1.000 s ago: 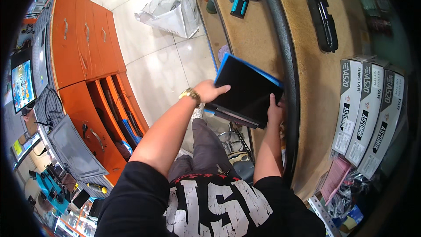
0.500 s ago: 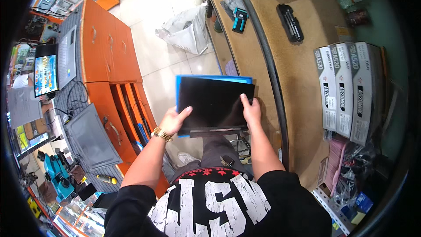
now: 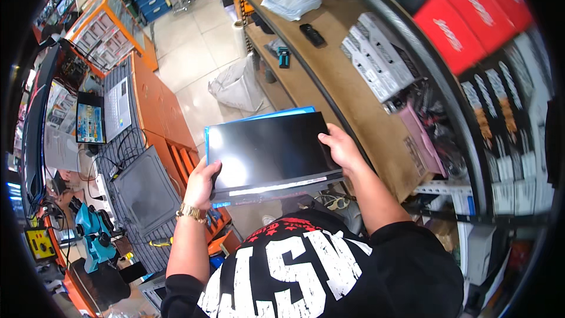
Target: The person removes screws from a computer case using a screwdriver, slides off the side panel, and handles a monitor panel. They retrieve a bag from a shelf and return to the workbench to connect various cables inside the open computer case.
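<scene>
A black, glossy laptop screen panel (image 3: pixel 273 147) lies across both my hands, in front of my chest. Light reflects off its left part, and a pale strip runs along its near edge. Behind it, a bright blue flat piece (image 3: pixel 259 116) shows along the far and left edges. My left hand (image 3: pixel 203 182) closes on the left side, its thumb on the front face. On the opposite side my right hand (image 3: pixel 342 148) grips the edge with the thumb on top. The other fingers of both hands are hidden underneath.
Left, a bench holds an open laptop (image 3: pixel 118 106), a grey laptop lid (image 3: pixel 147 191), a yellow-black screwdriver (image 3: pixel 160 242) and a teal microscope (image 3: pixel 94 235). Right, a shelf (image 3: pixel 376 147) carries white boxes (image 3: pixel 379 59) and a black case (image 3: pixel 312 35). A white sack (image 3: pixel 236 85) stands on the floor.
My view has swung, bringing more shelving and red boxes into sight at right. The panel has tilted, its right end now higher in view; both hands keep their grip.
</scene>
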